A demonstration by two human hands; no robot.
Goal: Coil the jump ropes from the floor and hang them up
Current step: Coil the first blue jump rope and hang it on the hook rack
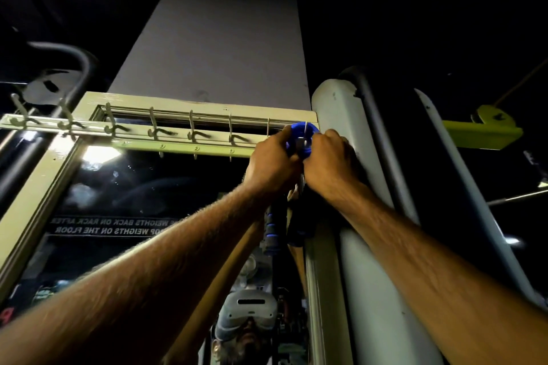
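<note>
Both hands, left hand (274, 163) & right hand (329, 161), closed on blue rope coil (301, 139) at rightmost hook (305, 135), frame centre-right; coil may slip off if released w/o seating.

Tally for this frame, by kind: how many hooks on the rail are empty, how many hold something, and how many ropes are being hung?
Empty hooks: 6, the first at far left
Hooks in use: 1, at the right end
Blue rope coils: 1, gripped by left hand and right hand
Total: 8

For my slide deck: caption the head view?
Both hands fit a coiled blue jump rope onto the hook rail's rightmost hook.
</note>
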